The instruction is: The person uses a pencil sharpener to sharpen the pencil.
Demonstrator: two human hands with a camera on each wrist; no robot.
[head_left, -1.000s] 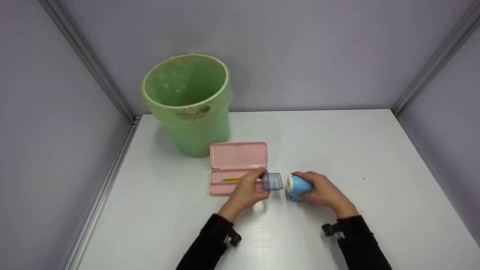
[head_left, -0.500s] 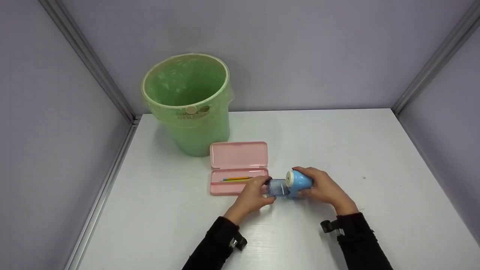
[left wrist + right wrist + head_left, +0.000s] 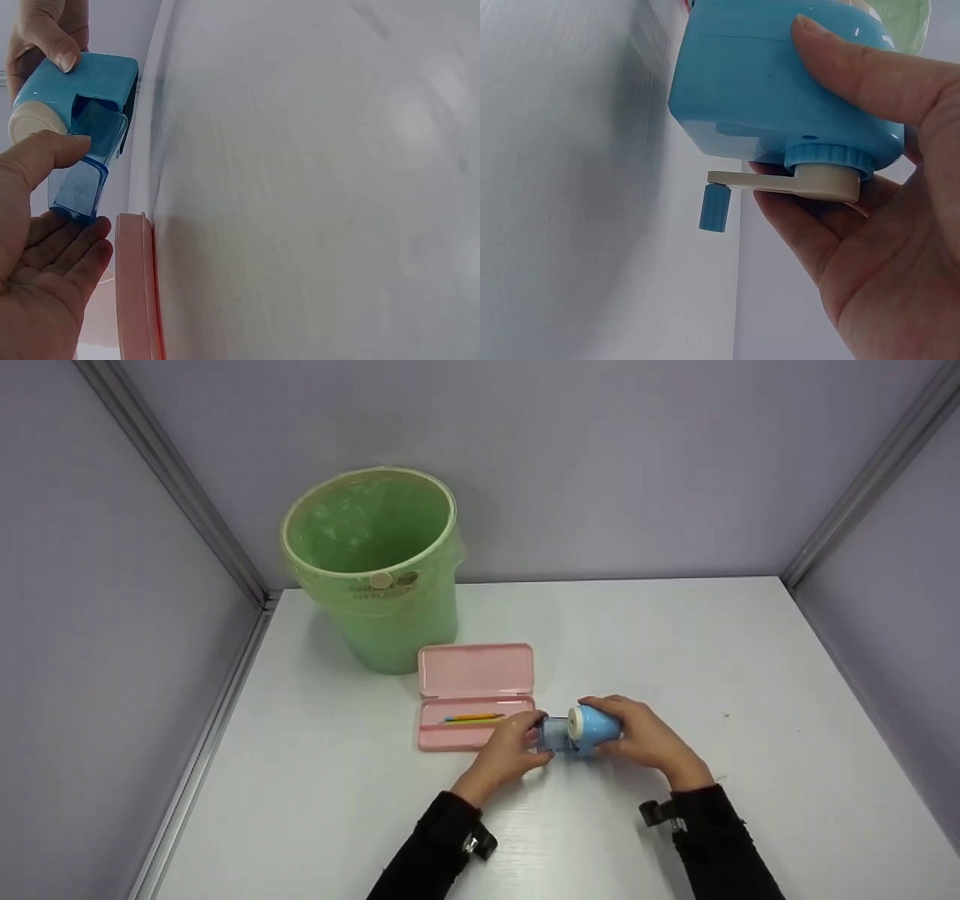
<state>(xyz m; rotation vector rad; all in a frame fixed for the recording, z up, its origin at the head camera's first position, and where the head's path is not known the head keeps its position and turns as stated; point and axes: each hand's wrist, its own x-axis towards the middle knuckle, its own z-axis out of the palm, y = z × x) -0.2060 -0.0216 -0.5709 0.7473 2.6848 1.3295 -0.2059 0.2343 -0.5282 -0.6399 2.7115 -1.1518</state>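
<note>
My right hand (image 3: 641, 735) grips a blue crank pencil sharpener (image 3: 757, 82) by its body, thumb on one side and fingers on the other. Its cream crank (image 3: 761, 181) with a blue knob sticks out at the back in the right wrist view. My left hand (image 3: 510, 750) pinches a clear bluish shavings drawer (image 3: 82, 187) between thumb and fingers. The drawer's far end is inside the opening of the sharpener in the left wrist view, while its near part sticks out. Both hands are close over the table, right of the pink pencil case (image 3: 477, 669).
The pencil case lies open with pencils (image 3: 472, 718) in its tray, partly behind my left hand. A green lined trash bin (image 3: 375, 585) stands behind it at the left. Grey wall panels (image 3: 600, 465) enclose the white table (image 3: 690, 652).
My left hand has moved right with the drawer, from apart to partly inside the sharpener. The sharpener rose slightly, then shifted a little left.
</note>
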